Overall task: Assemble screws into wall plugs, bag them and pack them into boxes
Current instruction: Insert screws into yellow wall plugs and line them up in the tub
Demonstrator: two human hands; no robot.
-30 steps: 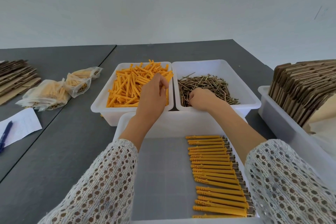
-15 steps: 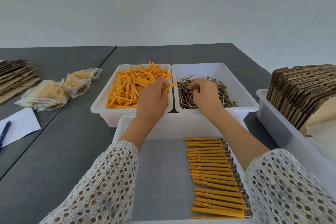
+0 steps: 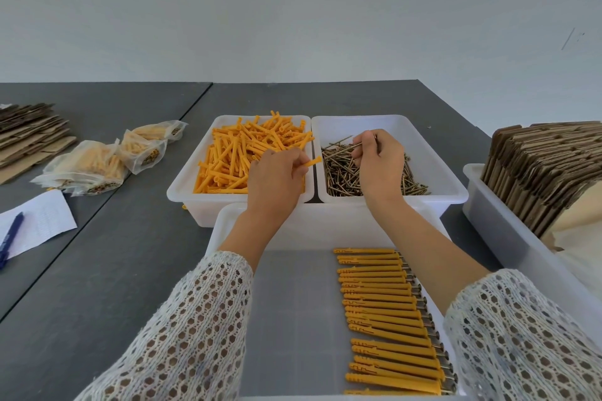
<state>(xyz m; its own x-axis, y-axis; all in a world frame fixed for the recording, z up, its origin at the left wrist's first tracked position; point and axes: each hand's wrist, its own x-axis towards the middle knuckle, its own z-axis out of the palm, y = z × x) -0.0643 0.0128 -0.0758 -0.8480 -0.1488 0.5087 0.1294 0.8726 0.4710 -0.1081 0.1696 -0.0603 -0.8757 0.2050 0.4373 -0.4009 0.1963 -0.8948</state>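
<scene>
My left hand (image 3: pixel 275 177) pinches one orange wall plug (image 3: pixel 311 162) above the near right corner of the white bin (image 3: pixel 189 185) of loose orange plugs. My right hand (image 3: pixel 378 163) holds a thin screw (image 3: pixel 342 150) over the white bin (image 3: pixel 436 169) of brown screws. The plug tip and the screw are a short gap apart. In the near white tray (image 3: pixel 228 228) lies a row of several assembled plugs with screws (image 3: pixel 384 312) along its right side.
Filled clear bags (image 3: pixel 97 159) lie on the dark table at left, next to flat cardboard (image 3: pixel 29 130), a paper sheet (image 3: pixel 35 225) and a blue pen (image 3: pixel 9 238). A white bin with upright folded cartons (image 3: pixel 540 166) stands at right.
Both hands rose out of their bins, the left with a plug and the right with a screw, and the right hand moved up and away from the screw pile.
</scene>
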